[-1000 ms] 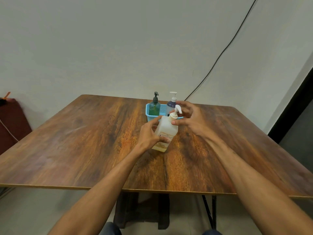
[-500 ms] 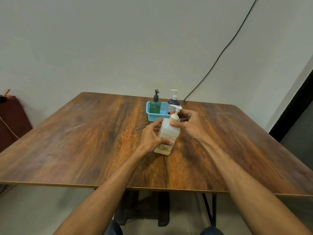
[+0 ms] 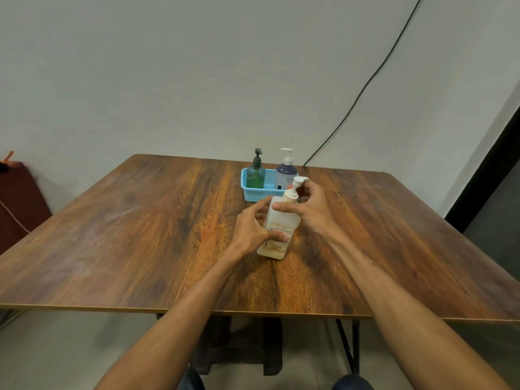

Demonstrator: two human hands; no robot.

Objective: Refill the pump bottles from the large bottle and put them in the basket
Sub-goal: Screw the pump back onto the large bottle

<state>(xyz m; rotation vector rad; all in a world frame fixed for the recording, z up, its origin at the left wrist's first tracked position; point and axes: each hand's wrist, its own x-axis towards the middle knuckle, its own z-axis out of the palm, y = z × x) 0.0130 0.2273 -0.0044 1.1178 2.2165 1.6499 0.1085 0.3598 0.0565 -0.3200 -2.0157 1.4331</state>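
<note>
My left hand (image 3: 254, 229) wrapped the bottle (image 3: 282, 219) to steady it. My right hand (image 3: 312, 209) curled round the pump (image 3: 292, 192) just above, probably to turn it.

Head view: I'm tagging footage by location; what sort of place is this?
Likely a plain indoor room: bare pale wall with a loose black cable, one wooden table holding a small blue basket.

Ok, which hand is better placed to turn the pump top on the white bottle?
Right hand, probably: its fingers curl round the pump top, while the left hand grips the white bottle lower down, steadying it on the table.
</note>
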